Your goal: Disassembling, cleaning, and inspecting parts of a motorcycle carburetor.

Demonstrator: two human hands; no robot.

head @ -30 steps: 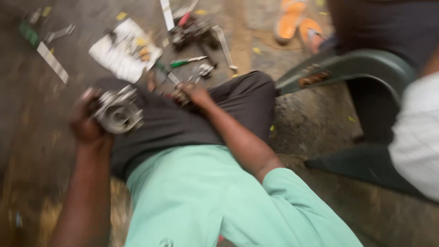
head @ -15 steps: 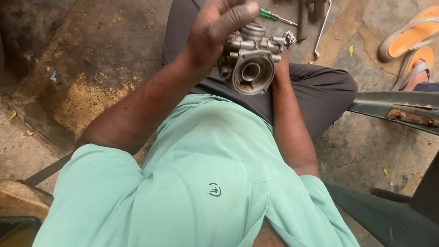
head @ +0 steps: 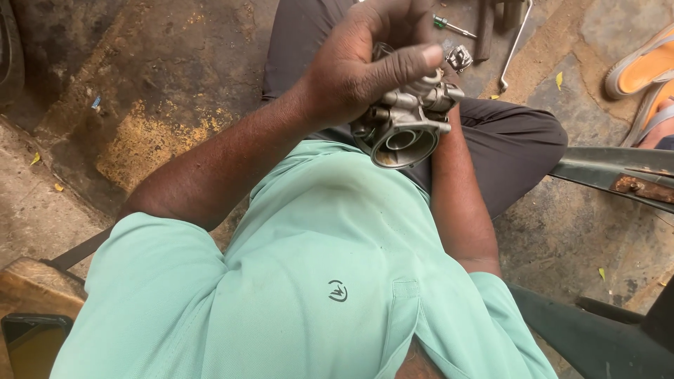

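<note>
Concrete floor, stained and cracked; silver carburettor raised over the lap, left hand with fingers clamped on its top; right hand hidden behind it, grip untellable; green-handled screwdriver beyond

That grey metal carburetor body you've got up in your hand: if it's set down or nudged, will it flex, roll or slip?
The carburetor body looks like cast metal, so probably rigid and heavy for its size. Its knobbly fittings would likely stop it rolling, though it may rock. The left hand wraps it from above; bare metal could be slippery if oily.
</note>
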